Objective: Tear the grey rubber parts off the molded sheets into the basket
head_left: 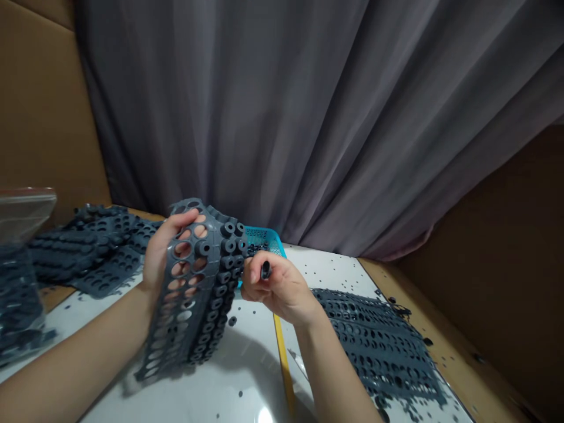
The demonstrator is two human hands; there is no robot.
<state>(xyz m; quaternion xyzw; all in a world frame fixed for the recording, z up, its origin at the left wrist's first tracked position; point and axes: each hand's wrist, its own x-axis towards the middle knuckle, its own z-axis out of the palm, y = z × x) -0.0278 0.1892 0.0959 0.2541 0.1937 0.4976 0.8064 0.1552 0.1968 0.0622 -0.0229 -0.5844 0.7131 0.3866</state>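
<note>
Two hands grip: left hand (165, 258) a perforated rubber sheet (194, 282), right hand (277, 288) apparently a dark plug (265, 269).

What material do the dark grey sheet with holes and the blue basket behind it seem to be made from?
The sheet looks like moulded rubber or soft plastic: matt dark grey, and it curves over the left hand without creasing. The basket looks like moulded plastic, bright blue with a slight shine and a fine mesh of openings; the exact plastic cannot be told.
</note>
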